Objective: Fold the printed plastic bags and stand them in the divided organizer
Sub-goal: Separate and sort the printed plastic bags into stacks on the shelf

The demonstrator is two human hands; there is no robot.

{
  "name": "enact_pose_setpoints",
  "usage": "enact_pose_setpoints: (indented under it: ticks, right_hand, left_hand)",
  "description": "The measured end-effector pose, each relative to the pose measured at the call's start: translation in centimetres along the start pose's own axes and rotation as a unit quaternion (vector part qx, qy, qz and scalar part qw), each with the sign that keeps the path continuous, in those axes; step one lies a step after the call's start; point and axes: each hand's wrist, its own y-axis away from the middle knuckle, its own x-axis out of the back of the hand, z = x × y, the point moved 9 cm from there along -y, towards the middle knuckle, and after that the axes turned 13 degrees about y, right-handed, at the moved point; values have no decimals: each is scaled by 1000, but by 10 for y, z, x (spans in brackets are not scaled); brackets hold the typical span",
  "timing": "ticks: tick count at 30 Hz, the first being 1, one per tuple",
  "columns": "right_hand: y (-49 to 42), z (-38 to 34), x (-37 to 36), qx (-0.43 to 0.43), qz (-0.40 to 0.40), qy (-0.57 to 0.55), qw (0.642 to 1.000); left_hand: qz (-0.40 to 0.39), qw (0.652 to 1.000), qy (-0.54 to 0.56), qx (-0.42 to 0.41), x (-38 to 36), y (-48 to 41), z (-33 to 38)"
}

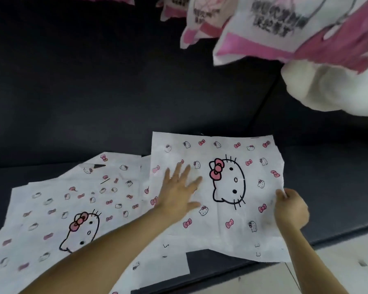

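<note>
A white plastic bag (232,221) printed with a cat face and pink bows lies spread flat on the dark sofa seat (327,177). My left hand (179,192) presses flat on its left half with fingers straight and spread. My right hand (290,209) pinches the bag's right edge. More bags of the same print (51,219) lie overlapped to the left, partly under my left forearm. No divided organizer is in view.
Pink-and-white printed bags (285,28) sit along the top of the sofa back at upper right, above a white plush cushion (338,88). A light tiled floor (338,268) shows at lower right past the seat's front edge.
</note>
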Motion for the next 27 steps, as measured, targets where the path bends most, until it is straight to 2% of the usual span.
enact_pose_setpoints:
  ticks: [3, 6, 7, 10, 12, 14, 16, 18, 20, 23, 27]
  right_hand:
    - [15, -10, -9, 77, 36, 137, 987]
    - [40, -38, -14, 219, 108, 190, 951]
    - [45, -40, -22, 245, 103, 197, 944]
    - [49, -37, -46, 238, 17, 207, 949]
    - [53, -39, -44, 217, 1, 197, 956]
    - [68, -56, -25, 225, 48, 153, 961]
    - [103, -79, -10, 272, 109, 89, 952]
    - [156, -106, -12, 348, 105, 23, 931]
    - [213, -131, -26, 429, 69, -15, 900]
    - [289, -159, -59, 518, 16, 4, 855]
    - [346, -185, -113, 550, -83, 111, 824]
  left_hand:
    - [-77, 997, 1, 1, -39, -2, 6]
    - [-73, 997, -6, 24, -51, -8, 0]
    - [-68, 997, -16, 23, -52, -9, 0]
    - [-62, 998, -14, 15, -45, -8, 2]
    - [-54, 998, 14, 14, -37, -2, -2]
    - [-5, 997, 81, 15, -28, 11, -12]
    - [73, 986, 151, 17, -12, 40, -30]
    - [167, 976, 139, 25, -2, 83, -66]
    - [220, 964, 126, 79, 4, 134, -117]
    - [252, 937, 67, 231, 9, 212, -205]
    - [184, 874, 51, 447, -5, 297, -291]
